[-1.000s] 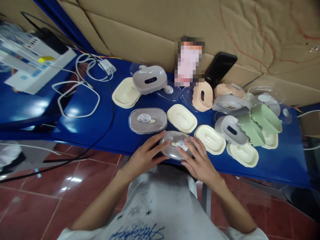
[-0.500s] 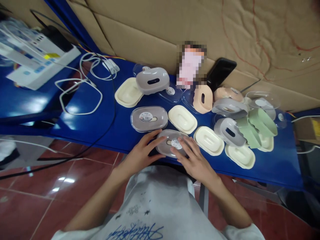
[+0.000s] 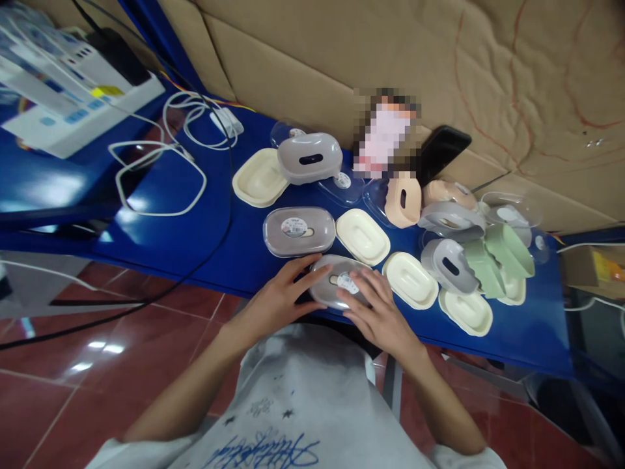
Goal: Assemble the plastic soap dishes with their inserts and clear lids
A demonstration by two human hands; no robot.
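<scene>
Left hand [image 3: 273, 293]: fingers spread, wrapped loosely round the left end of the gray case [image 3: 328, 292], thumb along the near side, index finger reaching over the clear top. Right hand [image 3: 383, 316]: also spread, fingers splayed over the right end, tips close to the round label [image 3: 347, 282]. Couldn't tell how hard either pressed. Case sat flat at the near edge of the blue table [image 3: 532, 339], mid-scene, between both hands.

Rest, left to right. White power strip [image 3: 83, 120] at far left, plugs in it. White cable [image 3: 161, 213] looped just right of that, near the charger block [image 3: 227, 124]; black cord [image 3: 231, 195] ran across toward near left. Next, far row: cream tray [image 3: 261, 179] with the slotted gray cover [image 3: 312, 144] overlapping its right side. Second gray case [image 3: 280, 244], clear lid on, lay flat near-side of those. Right of it, two cream dishes [image 3: 364, 236] [image 3: 411, 280] stepped down toward near right. Phone with pixelated screen [image 3: 383, 137] leaned at the far side, black phone [image 3: 444, 151] right of it. Peach cover [image 3: 410, 202] stood in front of them. Right cluster: slotted gray piece [image 3: 434, 257] touching green pieces [image 3: 510, 251], oval cream dish [image 3: 466, 312] on the near side.
</scene>
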